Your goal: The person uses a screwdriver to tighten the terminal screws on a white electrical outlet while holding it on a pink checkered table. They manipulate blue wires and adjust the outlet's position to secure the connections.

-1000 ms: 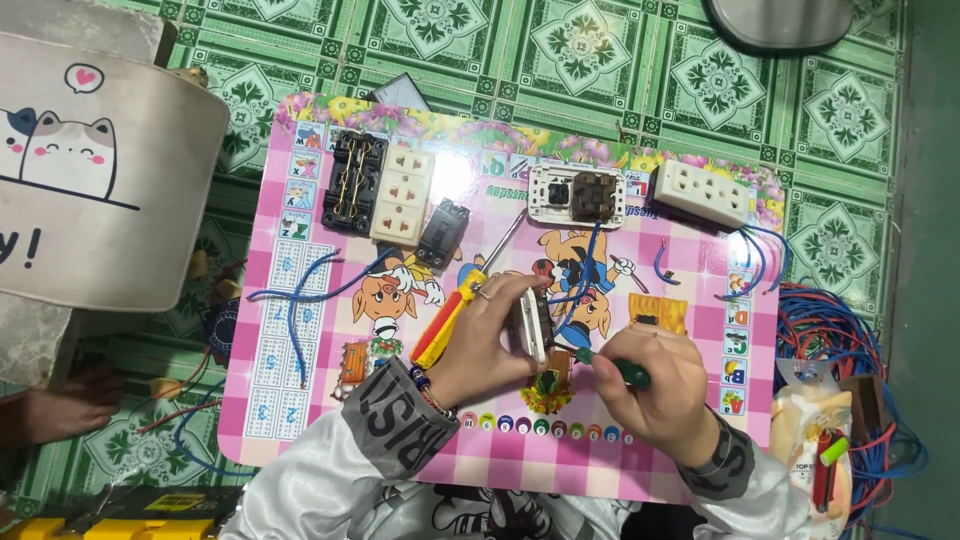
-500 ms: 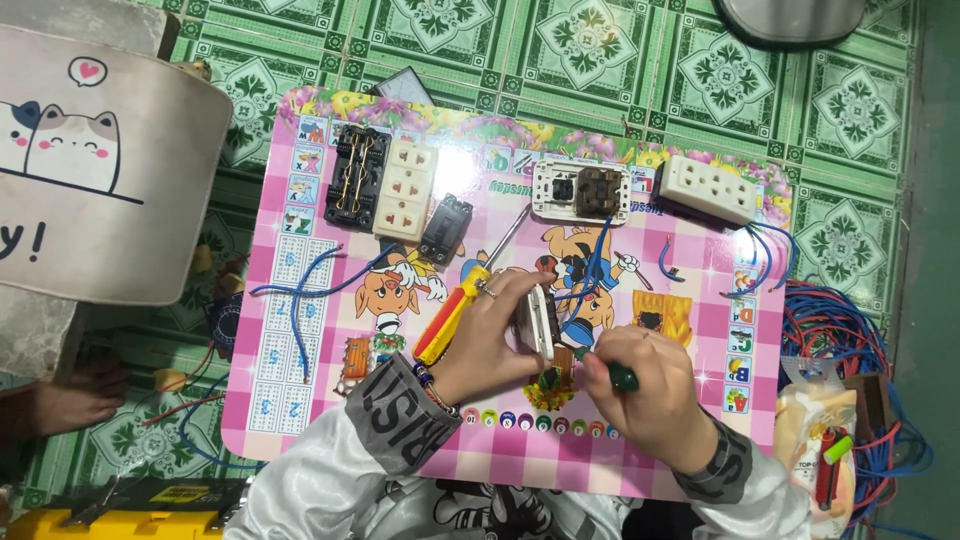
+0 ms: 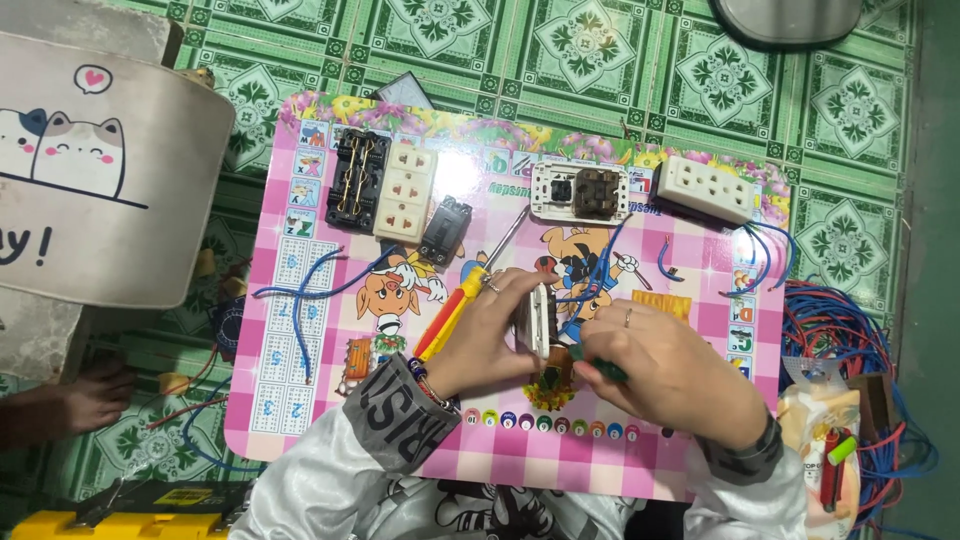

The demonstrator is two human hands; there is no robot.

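Left hand (image 3: 490, 325) is gripping a white switch plate (image 3: 541, 318) on edge, fingers curled around it and pinching it from both sides, roughly mid-bench, just above the row of coloured dots near the front edge. Right hand (image 3: 665, 365) is holding a green-handled screwdriver (image 3: 598, 366), fingers pressed together around the handle, tip pointing in at the lower part of the plate. Ring showing on the right hand. Small brown part (image 3: 556, 372) is sitting right under the plate, touching or nearly so; can't tell which.

Everything is sitting on a pink checked cartoon bench (image 3: 300, 400) over green patterned floor tiles (image 3: 590, 40).

Red-and-yellow screwdriver (image 3: 462, 300) is lying diagonally just left of the left hand, its shaft pointing up-right. Blue wires (image 3: 590, 270) are running from the plate up toward a white frame with a brown switch module (image 3: 582, 192) at the far edge. White triple socket (image 3: 708, 188) is lying to the right of that. Far left: black socket back (image 3: 357, 181), cream triple socket (image 3: 406, 192) touching it, small black module (image 3: 446, 229) just beside. Loose blue wire (image 3: 300, 300) is trailing over the left side.

Tangle of red and blue wires (image 3: 850, 340) is piling up off the right edge.
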